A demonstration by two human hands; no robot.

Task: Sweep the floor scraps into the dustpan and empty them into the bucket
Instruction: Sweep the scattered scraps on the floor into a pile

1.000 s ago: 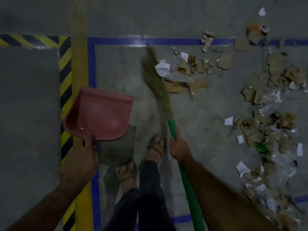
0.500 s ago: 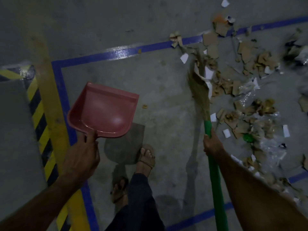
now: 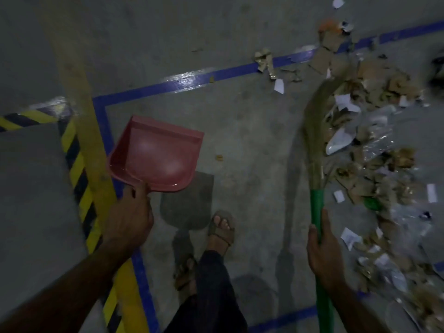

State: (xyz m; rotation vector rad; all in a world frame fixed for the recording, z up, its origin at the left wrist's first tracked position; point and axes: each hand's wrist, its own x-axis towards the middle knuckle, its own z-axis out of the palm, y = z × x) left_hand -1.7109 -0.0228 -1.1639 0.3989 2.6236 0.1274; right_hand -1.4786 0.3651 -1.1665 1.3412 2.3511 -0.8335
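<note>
Two hands are at work, each curled round a tool. At about 7 o'clock the left hand (image 3: 129, 217) grips the back edge of the dustpan (image 3: 156, 155), thumb laid up against the rim; the handle itself is hidden under the palm. That dustpan is a single piece of smooth pink plastic, scoop-shaped with raised side walls and a flat front lip, glossy enough to catch two soft highlights, and it is held off the ground, its dark shadow lying on the floor (image 3: 240, 131) just below it at 6 o'clock. At about 4 o'clock the right hand (image 3: 322, 251) wraps the green handle of the broom (image 3: 317, 150), fingers closed tight around the round plastic shaft. One broom only — its head is a long, tapering bundle of dry brown grass fibres, blurred, with the tip reaching up toward 1 o'clock into the scraps (image 3: 374, 150). Those scraps lie in a loose band from 1 to 4 o'clock: torn brown cardboard bits, small white paper slips, crinkled clear plastic film, too many to count. Rough grey concrete makes up the floor, crossed by blue tape (image 3: 216, 75) and one black-and-yellow hazard strip (image 3: 79, 169) at 9 o'clock. Two sandalled feet show near 6 o'clock — the forward foot (image 3: 222, 229) clearest.
</note>
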